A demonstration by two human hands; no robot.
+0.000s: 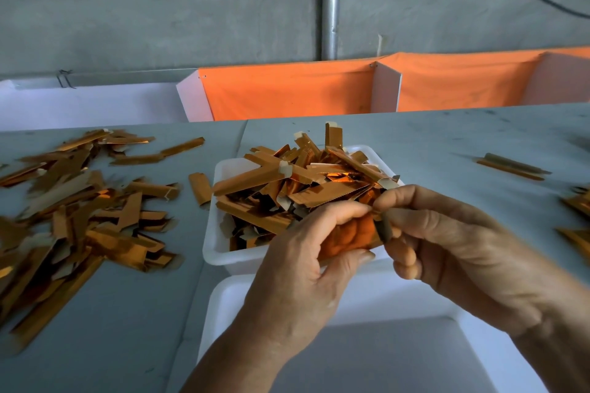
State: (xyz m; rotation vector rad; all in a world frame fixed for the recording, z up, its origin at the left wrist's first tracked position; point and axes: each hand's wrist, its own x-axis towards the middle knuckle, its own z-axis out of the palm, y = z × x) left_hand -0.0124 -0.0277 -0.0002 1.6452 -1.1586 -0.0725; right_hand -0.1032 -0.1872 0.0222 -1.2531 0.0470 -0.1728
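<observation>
Centre frame: left hand (300, 268) and right hand (459, 252) both pinch one copper foil piece (346, 238), fingers (338, 210) curled tight on it; white tray (213, 239) of foil strips (281, 188) just behind.

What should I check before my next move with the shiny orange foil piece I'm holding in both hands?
1. Left hand grips the shiny orange foil piece from below: ok.
2. Right hand pinches the piece's upper edge: ok.
3. Shape and fold of the piece: cannot tell; fingers and blur hide it.
4. Room in the far white plastic tray: not ok; the copper-coloured card strips are heaped above its rim.
5. Near white plastic tray lies under the hands to catch a drop: ok.
</observation>
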